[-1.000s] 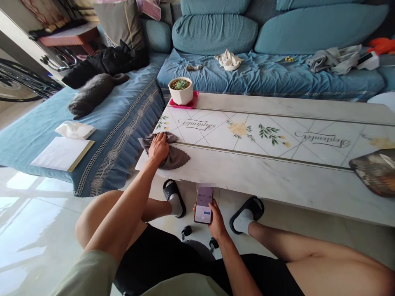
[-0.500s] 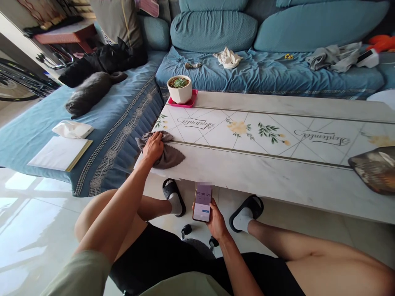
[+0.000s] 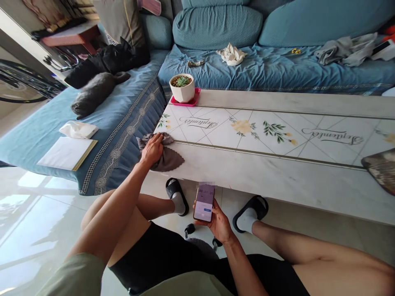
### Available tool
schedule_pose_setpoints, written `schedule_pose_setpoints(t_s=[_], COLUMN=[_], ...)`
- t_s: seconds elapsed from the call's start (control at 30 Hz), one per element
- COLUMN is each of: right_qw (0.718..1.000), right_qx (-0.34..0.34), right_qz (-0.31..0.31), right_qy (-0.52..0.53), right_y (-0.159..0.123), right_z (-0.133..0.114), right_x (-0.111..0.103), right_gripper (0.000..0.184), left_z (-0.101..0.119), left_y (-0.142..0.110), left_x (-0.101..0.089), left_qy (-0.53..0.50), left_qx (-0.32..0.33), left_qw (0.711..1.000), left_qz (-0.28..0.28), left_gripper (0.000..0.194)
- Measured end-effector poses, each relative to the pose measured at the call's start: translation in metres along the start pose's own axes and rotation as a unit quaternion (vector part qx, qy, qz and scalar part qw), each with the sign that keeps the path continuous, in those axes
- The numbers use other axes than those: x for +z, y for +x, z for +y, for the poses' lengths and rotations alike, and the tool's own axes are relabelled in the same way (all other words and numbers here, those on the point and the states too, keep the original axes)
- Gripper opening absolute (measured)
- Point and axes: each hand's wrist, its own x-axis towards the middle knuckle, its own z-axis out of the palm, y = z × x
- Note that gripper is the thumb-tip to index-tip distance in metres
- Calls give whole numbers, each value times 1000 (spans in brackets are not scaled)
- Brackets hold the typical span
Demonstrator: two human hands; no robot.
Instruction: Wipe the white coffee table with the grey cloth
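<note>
My left hand [image 3: 152, 150] is closed on a dark grey cloth [image 3: 170, 159], pressing it onto the near left corner of the marble-patterned table [image 3: 247, 168]. The fingers lie close together, with folds bunched around them; part of the cloth spreads out to the right. Below the table's front edge, my right hand [image 3: 221, 225] holds a smartphone [image 3: 203, 204] upright with its screen facing me. The thumb is along its right edge and fingers reach around beneath it. The screen shows a timer at about 00:01:26.
A potted succulent [image 3: 182, 91] stands on a pink tray [image 3: 194, 98] at the table's far left corner. A dark patterned object [image 3: 381, 166] lies at the right. On the blue sofa [image 3: 46, 131] are a grey cat [image 3: 94, 94], a tissue pack [image 3: 80, 130] and a white pad [image 3: 66, 153].
The view has turned slightly left, so the surroundings sit farther right. My left hand and the cloth have shifted slightly left and nearer on the table. The phone stays in my right hand.
</note>
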Motion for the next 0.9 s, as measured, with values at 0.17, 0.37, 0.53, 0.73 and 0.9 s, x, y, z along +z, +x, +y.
schedule_pose_setpoints(t_s=[0.17, 0.37, 0.53, 0.73, 0.9], right_qw=[1000, 1000, 999, 999, 998], right_qx=[4, 16, 26, 23, 22], right_qz=[-7, -19, -12, -14, -23], right_qy=[-5, -7, -18, -35, -45], right_y=[-5, -6, -7, -7, -6], right_z=[-2, -2, -4, -3, -2], right_x=[2, 3, 4, 9, 10], right_gripper=[60, 63, 65, 67, 69], left_z=[16, 6, 6, 26, -2], left_y=[36, 7, 33, 8, -12], left_x=[12, 11, 13, 19, 4], left_qy=[17, -2, 8, -5, -7], left_qx=[-65, 50, -39, 36, 50], left_qw=[997, 999, 999, 999, 999], left_qz=[24, -11, 32, 8, -3], left_gripper=[65, 64, 64, 64, 63])
